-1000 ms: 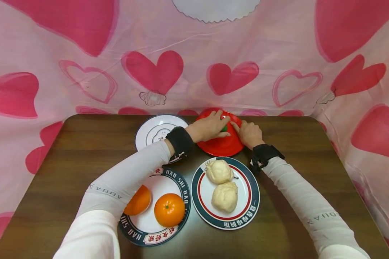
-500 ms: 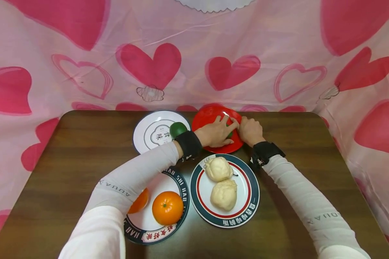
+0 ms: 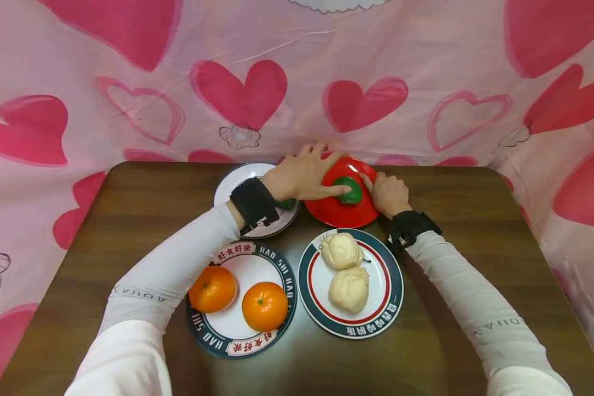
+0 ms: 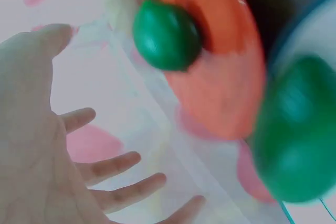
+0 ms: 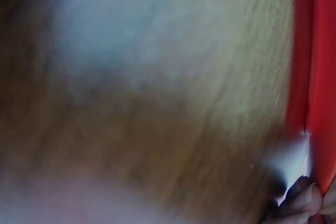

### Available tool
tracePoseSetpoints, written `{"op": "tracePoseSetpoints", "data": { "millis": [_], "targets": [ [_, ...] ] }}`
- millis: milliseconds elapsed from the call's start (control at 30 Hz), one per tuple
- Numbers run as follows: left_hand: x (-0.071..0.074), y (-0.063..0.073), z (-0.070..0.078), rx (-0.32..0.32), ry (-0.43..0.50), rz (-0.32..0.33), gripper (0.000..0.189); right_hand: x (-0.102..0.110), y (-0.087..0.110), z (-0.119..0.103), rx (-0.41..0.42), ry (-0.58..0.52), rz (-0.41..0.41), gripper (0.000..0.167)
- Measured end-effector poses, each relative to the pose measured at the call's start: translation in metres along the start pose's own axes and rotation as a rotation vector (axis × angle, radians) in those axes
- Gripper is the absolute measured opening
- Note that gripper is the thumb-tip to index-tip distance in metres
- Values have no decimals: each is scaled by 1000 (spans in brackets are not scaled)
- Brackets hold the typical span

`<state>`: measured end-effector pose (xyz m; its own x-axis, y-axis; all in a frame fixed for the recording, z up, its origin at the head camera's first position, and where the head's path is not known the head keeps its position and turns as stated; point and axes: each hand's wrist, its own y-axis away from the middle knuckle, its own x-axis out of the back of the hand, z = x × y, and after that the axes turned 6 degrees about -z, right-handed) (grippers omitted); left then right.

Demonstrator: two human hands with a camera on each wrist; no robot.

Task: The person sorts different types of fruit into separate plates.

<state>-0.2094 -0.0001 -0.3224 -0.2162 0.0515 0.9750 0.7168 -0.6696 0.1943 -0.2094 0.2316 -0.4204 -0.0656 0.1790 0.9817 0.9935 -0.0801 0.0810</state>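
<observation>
My left hand hovers with fingers spread and nothing in its grasp, over the gap between a white plate and a red plate. A green lime-like fruit lies on the red plate; my left thumb overlaps it in the head view, while the left wrist view shows the hand apart from it. A larger green fruit sits on the white plate, mostly hidden under my left hand in the head view. My right hand grips the red plate's right rim, thumb on top.
Two oranges lie on a dark-rimmed plate at the front left. Beside it, a green-rimmed plate holds two pale buns. A heart-patterned cloth hangs behind the brown table.
My left hand has drawn back leftward from over the red plate, its fingers spreading, and the green fruit there shows more fully. My right hand stays at the red rim. The head view has shifted slightly.
</observation>
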Motion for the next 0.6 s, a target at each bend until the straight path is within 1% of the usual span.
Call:
{"op": "tracePoseSetpoints", "data": {
  "millis": [100, 233, 367, 433, 533, 600],
  "targets": [
    [-2, 14, -18, 39, -2, -16, 89, 1, 0, 1, -9, -8, -10, 65],
    [-16, 26, -34, 68, 22, -61, 90, 1, -1, 4, 1, -16, -7, 64],
    [-32, 34, -42, 83, 39, -62, 84, 1, -1, 7, 14, -16, -2, 64],
    [-40, 36, -45, 90, 38, -56, 80, 1, -2, 8, 7, -10, -16, 64],
    [-51, 39, -49, 92, 39, -64, 76, 1, -2, 8, -6, -3, -37, 66],
    [-57, 39, -51, 88, 69, -70, 76, 1, -2, 8, -9, 1, -42, 66]
  ]
}}
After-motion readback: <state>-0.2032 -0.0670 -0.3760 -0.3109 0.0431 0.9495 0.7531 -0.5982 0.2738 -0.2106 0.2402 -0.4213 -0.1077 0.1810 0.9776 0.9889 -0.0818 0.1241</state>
